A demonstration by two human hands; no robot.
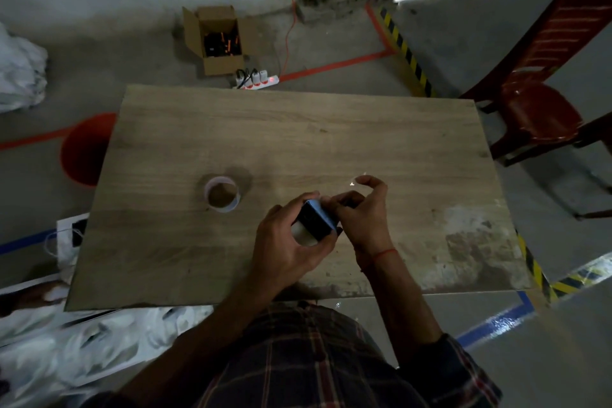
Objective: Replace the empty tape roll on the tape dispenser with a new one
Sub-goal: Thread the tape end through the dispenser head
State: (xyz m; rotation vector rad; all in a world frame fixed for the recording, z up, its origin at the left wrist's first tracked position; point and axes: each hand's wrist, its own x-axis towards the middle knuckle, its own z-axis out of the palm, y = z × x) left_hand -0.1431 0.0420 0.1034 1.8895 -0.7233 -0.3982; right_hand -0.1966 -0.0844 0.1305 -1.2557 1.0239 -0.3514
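Note:
A dark blue tape dispenser (316, 217) is held just above the wooden table (198, 129), near its front middle. My left hand (284, 242) wraps around the dispenser from the left, and a pale roll (303, 233) shows inside it. My right hand (359, 210) touches the dispenser's right end with thumb and fingertips, its index finger raised and curled. A thin glint of clear tape (353, 180) shows by that finger. A roll core (222, 193), pale and ring-shaped, stands alone on the table to the left of my hands.
A red plastic chair (536, 103) stands at the table's right far corner. A red bucket (84, 149) sits on the floor at the left edge. Beyond the table are an open cardboard box (217, 38) and a power strip (256, 80). White bags (49, 341) lie at the near left.

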